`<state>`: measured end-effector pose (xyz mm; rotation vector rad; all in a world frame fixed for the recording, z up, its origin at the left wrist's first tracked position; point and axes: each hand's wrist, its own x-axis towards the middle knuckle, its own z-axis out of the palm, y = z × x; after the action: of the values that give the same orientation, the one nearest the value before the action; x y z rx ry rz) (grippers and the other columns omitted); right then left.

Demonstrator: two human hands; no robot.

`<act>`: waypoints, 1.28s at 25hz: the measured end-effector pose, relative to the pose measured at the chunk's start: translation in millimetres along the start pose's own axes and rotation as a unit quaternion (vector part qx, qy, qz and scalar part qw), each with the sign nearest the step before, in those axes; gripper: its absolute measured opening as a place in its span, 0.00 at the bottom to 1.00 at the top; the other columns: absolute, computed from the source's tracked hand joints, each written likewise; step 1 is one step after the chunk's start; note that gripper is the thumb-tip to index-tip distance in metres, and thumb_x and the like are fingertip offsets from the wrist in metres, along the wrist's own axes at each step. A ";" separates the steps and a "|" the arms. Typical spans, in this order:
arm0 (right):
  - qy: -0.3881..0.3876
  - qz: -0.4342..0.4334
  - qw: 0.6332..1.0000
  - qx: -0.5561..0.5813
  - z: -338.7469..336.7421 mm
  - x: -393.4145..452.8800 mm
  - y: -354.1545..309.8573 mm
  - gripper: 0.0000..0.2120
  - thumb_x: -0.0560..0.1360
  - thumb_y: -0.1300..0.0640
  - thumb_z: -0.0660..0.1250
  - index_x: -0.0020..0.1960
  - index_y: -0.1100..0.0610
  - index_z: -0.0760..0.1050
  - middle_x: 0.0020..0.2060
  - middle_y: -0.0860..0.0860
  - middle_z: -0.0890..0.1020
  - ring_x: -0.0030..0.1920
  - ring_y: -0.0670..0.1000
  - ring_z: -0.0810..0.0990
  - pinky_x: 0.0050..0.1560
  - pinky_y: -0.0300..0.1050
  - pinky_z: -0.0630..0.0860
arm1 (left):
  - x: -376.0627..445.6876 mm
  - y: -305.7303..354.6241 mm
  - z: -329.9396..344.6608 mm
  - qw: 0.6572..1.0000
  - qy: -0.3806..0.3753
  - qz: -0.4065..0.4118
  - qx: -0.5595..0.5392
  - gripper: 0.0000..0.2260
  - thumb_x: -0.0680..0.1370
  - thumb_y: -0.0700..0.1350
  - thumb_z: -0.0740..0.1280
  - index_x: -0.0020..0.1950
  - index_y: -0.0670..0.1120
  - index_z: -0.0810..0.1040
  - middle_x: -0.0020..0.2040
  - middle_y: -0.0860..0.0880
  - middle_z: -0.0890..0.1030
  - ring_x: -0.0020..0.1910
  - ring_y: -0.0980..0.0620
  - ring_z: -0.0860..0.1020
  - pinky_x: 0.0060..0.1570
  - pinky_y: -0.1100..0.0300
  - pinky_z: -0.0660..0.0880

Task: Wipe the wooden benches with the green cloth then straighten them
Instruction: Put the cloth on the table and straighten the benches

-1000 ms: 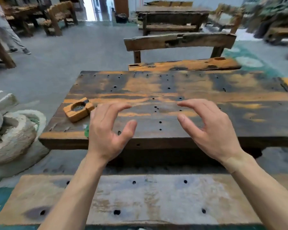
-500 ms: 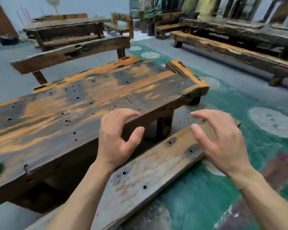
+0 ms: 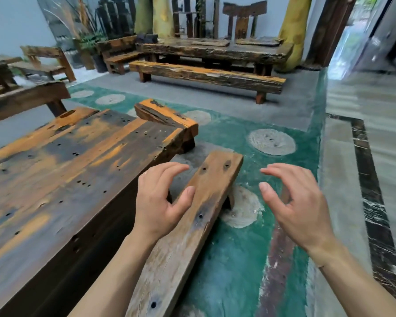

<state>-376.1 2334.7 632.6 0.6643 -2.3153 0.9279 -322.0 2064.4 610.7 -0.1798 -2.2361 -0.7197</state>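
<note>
Head view: left hand (image 3: 157, 200) and right hand (image 3: 297, 202) hover mid-frame, fingers loosely curled, spread, holding nothing, with the wooden bench (image 3: 188, 236) running from bottom centre up between them, under the left thumb. Wooden table (image 3: 62, 161) fills left; another long bench (image 3: 206, 75) upper centre on the green floor (image 3: 236, 259). No readable writing.

The table (image 3: 62, 156) is dark brown streaked with orange and dotted with small black holes. The near bench (image 3: 192, 220) is pale tan with grey patches and a few dark holes. The floor (image 3: 238, 259) is mottled green with pale ribbed discs and grey areas. The far bench (image 3: 206, 75) is dark brown, orange along its top.
</note>
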 end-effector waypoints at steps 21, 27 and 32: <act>0.071 0.110 0.988 -0.086 43.5 133.5 147.5 0.14 0.76 0.50 0.67 0.56 0.57 0.82 0.55 0.50 0.83 0.59 0.53 0.79 0.62 0.43 0.72 | 178.2 -78.7 208.4 0.992 -0.007 0.086 -0.094 0.17 0.80 0.53 0.62 0.57 0.42 0.82 0.56 0.50 0.82 0.58 0.51 0.77 0.61 0.54 0.67; 0.072 0.105 0.989 -0.076 31.2 223.3 261.9 0.14 0.76 0.51 0.67 0.57 0.56 0.82 0.55 0.50 0.82 0.59 0.53 0.79 0.63 0.42 0.71 | 281.0 -66.3 317.5 0.992 -0.002 0.101 -0.076 0.17 0.79 0.53 0.63 0.57 0.42 0.82 0.56 0.48 0.82 0.58 0.50 0.78 0.59 0.45 0.71; 0.085 0.110 0.988 -0.065 25.7 283.1 333.8 0.14 0.77 0.50 0.67 0.57 0.55 0.82 0.56 0.48 0.82 0.59 0.51 0.78 0.62 0.41 0.71 | 348.1 -60.7 385.6 0.990 -0.002 0.118 -0.079 0.17 0.79 0.53 0.63 0.58 0.43 0.82 0.57 0.49 0.81 0.59 0.51 0.77 0.60 0.49 0.69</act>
<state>-795.2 2462.5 647.2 0.2671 -2.3016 0.8841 -828.7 2193.5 620.2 -0.5156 -2.1150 -0.7642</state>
